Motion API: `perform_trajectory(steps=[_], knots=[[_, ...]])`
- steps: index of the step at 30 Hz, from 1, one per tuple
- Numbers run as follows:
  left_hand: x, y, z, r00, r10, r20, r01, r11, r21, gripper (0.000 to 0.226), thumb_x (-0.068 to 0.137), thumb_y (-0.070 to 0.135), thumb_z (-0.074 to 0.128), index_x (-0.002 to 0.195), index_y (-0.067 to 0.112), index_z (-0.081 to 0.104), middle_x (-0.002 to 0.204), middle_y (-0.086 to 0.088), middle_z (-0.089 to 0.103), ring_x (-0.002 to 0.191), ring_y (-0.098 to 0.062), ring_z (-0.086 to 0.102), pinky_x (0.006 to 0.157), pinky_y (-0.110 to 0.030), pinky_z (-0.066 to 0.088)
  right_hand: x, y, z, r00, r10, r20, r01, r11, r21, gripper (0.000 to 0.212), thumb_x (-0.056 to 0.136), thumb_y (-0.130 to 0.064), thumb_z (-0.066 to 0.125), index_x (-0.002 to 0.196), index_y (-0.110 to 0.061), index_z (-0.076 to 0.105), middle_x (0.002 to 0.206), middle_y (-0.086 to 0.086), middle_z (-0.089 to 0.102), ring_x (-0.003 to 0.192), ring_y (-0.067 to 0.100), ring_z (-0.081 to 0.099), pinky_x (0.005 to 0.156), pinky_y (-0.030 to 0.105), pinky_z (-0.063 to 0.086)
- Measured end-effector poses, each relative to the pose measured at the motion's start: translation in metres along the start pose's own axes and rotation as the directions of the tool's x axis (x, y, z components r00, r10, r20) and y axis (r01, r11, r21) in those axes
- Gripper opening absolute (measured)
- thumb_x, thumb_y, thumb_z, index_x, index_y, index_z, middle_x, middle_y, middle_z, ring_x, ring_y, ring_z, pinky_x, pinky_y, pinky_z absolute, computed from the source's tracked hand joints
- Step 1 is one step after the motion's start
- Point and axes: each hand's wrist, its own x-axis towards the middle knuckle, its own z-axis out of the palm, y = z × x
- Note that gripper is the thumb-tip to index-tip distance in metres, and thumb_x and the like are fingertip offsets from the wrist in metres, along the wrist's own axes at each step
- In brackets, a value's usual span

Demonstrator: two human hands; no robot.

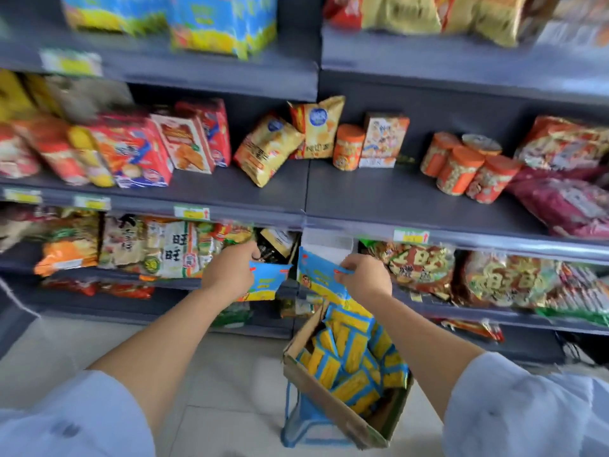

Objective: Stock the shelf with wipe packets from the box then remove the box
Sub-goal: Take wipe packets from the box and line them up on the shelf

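Two wipe packets up at shelf (428, 206) w/ box (333, 384) below on stool: left hand (230, 268) grips one (268, 282), right hand (365, 278) pinches other (318, 275); slot both upright, labels out, side by side

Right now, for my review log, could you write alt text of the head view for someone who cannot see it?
A person's left hand and right hand each hold a blue and yellow wipe packet in front of stocked grey store shelving. Below them, an open cardboard box on a blue stool holds many more packets.
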Motion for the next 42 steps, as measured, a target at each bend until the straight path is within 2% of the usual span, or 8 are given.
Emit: perform_trajectory(steps=[5,7,12,16,21,24,30,42], knots=[[-0.018,-0.039,-0.071,0.989,-0.065,-0.135,0.070,0.997,0.034,0.030,0.085,0.005,0.062,0.085,0.034,0.052,0.108,0.003,0.063,0.083,-0.021,0.056,0.063,-0.031,0.046,0.000,-0.077,-0.013,0.978,-0.207,-0.027,0.208,0.978,0.008,0.016,0.086,-0.031,0.068,0.095,-0.019,0.070,0.087,0.000,0.067,0.083,0.022,0.063,0.065,0.029,0.046],[-0.024,-0.055,-0.097,0.981,-0.073,-0.178,0.084,0.995,0.052,0.028,0.086,0.007,0.063,0.084,0.034,0.053,0.105,0.004,0.064,0.080,-0.018,0.057,0.057,-0.029,0.043,-0.003,-0.108,-0.013,0.960,-0.278,-0.029,0.280,0.958,0.056,0.019,0.088,-0.031,0.067,0.100,-0.017,0.069,0.091,-0.001,0.067,0.086,0.021,0.064,0.071,0.032,0.052],[-0.042,-0.098,-0.156,0.953,-0.117,-0.281,0.147,0.985,0.089,0.018,0.089,0.013,0.064,0.093,0.030,0.061,0.106,0.004,0.064,0.072,-0.015,0.055,0.058,-0.031,0.048,-0.007,-0.184,-0.005,0.903,-0.429,-0.037,0.430,0.898,0.093,0.018,0.087,-0.030,0.069,0.101,-0.019,0.070,0.095,-0.003,0.069,0.084,0.016,0.064,0.075,0.033,0.053],[-0.050,-0.141,-0.198,0.947,-0.084,-0.311,0.104,0.994,0.047,0.015,0.088,0.009,0.066,0.098,0.020,0.065,0.112,0.002,0.062,0.089,-0.020,0.061,0.071,-0.036,0.049,-0.010,-0.242,0.001,0.872,-0.483,-0.079,0.489,0.867,0.099,0.018,0.087,-0.029,0.069,0.101,-0.019,0.070,0.095,-0.003,0.068,0.083,0.015,0.061,0.071,0.030,0.051],[-0.050,-0.190,-0.248,0.938,-0.028,-0.345,0.060,0.995,0.085,0.012,0.086,0.007,0.066,0.093,0.016,0.066,0.106,0.000,0.062,0.095,-0.019,0.056,0.074,-0.031,0.043,-0.013,-0.314,0.004,0.836,-0.531,-0.136,0.545,0.833,0.094,0.016,0.088,-0.026,0.067,0.101,-0.018,0.069,0.091,-0.002,0.067,0.084,0.019,0.062,0.067,0.029,0.048],[-0.045,-0.217,-0.277,0.928,-0.005,-0.373,0.037,0.996,0.079,0.010,0.086,0.006,0.066,0.091,0.015,0.066,0.105,0.000,0.063,0.092,-0.017,0.054,0.071,-0.028,0.038,-0.015,-0.356,0.007,0.811,-0.547,-0.209,0.577,0.807,0.128,0.019,0.089,-0.023,0.067,0.105,-0.014,0.070,0.098,0.002,0.069,0.090,0.021,0.062,0.077,0.032,0.050],[-0.029,-0.256,-0.329,0.905,-0.007,-0.425,-0.046,0.992,-0.114,0.016,0.079,0.005,0.075,0.082,0.018,0.068,0.106,0.002,0.065,0.100,-0.018,0.057,0.081,-0.033,0.046,-0.005,-0.422,0.009,0.766,-0.532,-0.360,0.612,0.776,0.155,0.023,0.087,-0.024,0.068,0.109,-0.015,0.071,0.106,0.004,0.069,0.098,0.023,0.062,0.080,0.031,0.046],[0.048,-0.264,-0.405,0.876,0.095,-0.473,-0.240,0.936,-0.258,0.017,0.074,0.003,0.078,0.084,0.015,0.071,0.085,0.007,0.067,0.079,-0.012,0.060,0.079,-0.035,0.050,0.054,-0.502,-0.029,0.712,-0.523,-0.469,0.641,0.757,0.129,0.026,0.088,-0.024,0.067,0.113,-0.016,0.068,0.111,0.003,0.067,0.098,0.019,0.061,0.080,0.026,0.046]])
